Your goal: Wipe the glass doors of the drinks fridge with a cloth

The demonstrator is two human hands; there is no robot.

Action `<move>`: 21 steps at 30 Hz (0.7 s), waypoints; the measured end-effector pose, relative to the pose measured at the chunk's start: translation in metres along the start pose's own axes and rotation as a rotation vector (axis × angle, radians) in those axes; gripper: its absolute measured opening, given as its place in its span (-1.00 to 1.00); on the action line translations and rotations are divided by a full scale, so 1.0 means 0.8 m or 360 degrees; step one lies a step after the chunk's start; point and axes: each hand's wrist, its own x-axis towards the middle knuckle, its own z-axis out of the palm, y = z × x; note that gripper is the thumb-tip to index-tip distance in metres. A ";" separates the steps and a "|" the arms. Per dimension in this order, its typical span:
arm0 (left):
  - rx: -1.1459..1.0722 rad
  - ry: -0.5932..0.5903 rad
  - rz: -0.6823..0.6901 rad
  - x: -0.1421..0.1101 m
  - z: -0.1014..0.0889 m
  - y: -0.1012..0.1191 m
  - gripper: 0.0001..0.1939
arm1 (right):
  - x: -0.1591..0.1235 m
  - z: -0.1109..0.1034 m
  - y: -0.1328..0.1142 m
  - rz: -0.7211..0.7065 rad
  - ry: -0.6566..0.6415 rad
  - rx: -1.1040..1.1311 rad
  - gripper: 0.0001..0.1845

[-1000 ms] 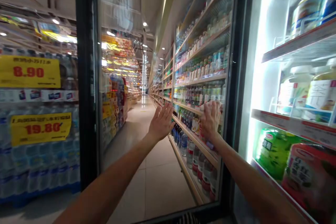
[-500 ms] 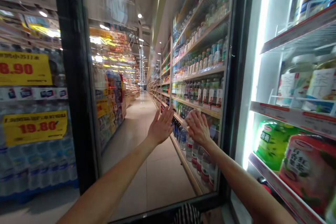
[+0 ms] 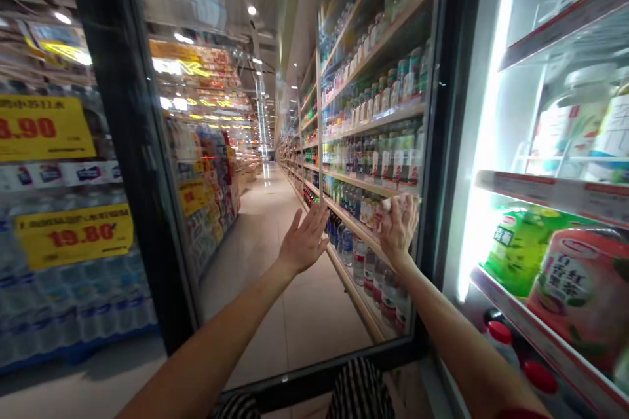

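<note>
An open cooler door (image 3: 445,163) with a black frame and a clear glass pane stands before me. My left hand (image 3: 303,241) is held flat against or just off the glass, fingers stretched out; a small pale patch shows by its edge, too unclear to name. Near the pane's right side, my right hand (image 3: 399,229) presses a white cloth (image 3: 388,203) to the glass. The fingers of that hand are bent over the cloth, and much of it is hidden beneath them.
On the right, lit cooler shelves (image 3: 555,186) hold a green pack (image 3: 518,245), a red drink jug (image 3: 577,288) and pale bottles. Left of the door stand stacked water packs (image 3: 83,308) under yellow price signs (image 3: 76,232). Beyond the glass, an aisle floor (image 3: 260,236) runs beside shelved bottles.
My right hand has slid rightward across the glass with the cloth, and its fingers are more bent. The left hand stays nearly in place. The view has shifted slightly.
</note>
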 end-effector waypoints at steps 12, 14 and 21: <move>-0.0025 0.0022 0.0014 -0.016 0.002 0.009 -0.43 | -0.016 -0.006 -0.017 0.0073 -0.0024 0.0051 -0.38; -0.0025 0.0009 -0.0004 -0.020 0.003 0.011 -0.42 | -0.033 -0.008 -0.030 -0.0069 -0.0127 0.0099 -0.34; -0.0076 -0.0073 0.0058 -0.047 0.010 0.013 -0.43 | -0.074 -0.020 -0.018 -0.0577 -0.0525 0.0082 -0.44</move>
